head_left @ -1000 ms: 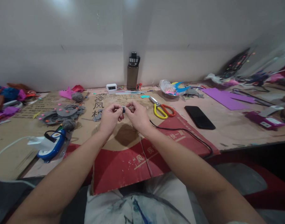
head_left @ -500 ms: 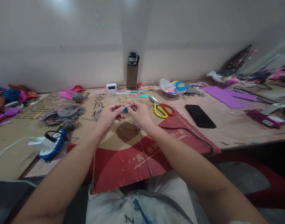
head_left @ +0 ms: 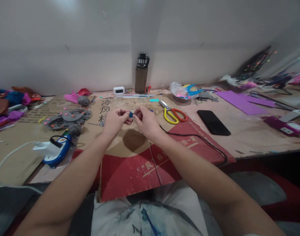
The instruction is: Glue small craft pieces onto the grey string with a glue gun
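Observation:
Between the fingertips of both hands is a small blue piece, mostly covered, its kind too small to make out. My left hand pinches it from the left, fingers curled. From the right, my right hand closes thumb and finger on it. Both hands are raised over a cardboard sheet with a red printed area, and a shadow falls below them. Right of my right hand lie scissors with one yellow and one orange-red handle.
Behind stand a dark bottle and a small white clock. A metal bowl holds coloured scraps. A black phone and purple sheets lie right. Grey felt pieces and a blue power strip are left.
The view has shifted slightly, so the table's things appear a little further right. My hands stay together on the blue piece, with finger positions slightly altered.

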`<state>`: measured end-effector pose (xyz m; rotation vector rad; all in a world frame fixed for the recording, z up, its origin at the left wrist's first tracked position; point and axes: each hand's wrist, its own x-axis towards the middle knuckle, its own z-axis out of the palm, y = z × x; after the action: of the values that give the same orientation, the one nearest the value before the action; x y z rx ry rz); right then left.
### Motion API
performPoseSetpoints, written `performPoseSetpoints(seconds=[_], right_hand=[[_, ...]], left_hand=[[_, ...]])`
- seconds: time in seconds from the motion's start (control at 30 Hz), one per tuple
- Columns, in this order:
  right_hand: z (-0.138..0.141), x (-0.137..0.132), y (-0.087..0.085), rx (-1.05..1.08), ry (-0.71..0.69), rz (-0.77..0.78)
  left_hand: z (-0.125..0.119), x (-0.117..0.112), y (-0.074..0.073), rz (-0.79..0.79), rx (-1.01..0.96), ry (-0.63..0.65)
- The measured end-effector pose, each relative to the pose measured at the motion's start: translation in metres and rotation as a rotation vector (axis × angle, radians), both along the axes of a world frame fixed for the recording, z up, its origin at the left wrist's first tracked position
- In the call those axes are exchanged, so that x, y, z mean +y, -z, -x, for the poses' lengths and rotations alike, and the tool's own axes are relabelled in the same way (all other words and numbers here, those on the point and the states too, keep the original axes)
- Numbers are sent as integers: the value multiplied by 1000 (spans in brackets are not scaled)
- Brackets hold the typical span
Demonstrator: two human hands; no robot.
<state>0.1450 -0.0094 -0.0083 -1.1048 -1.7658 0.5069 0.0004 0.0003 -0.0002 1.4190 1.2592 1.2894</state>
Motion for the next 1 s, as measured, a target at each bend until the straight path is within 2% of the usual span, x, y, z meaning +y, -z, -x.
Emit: performPoseSetpoints(seconds=[0.37, 0.7, 0.87, 1.0], right_hand=[[4, 0, -1, 94, 38, 55], [3, 8, 3, 149, 59, 105], [2, 11, 3, 293, 0, 249], [-1, 15, 5, 378, -69, 316]], left_hand=[[-3, 2, 6, -32, -86, 23], [-8, -6, 1, -64, -46, 24], [-4, -4, 3, -57, -37, 65], [-1, -2, 2, 43, -135, 161]])
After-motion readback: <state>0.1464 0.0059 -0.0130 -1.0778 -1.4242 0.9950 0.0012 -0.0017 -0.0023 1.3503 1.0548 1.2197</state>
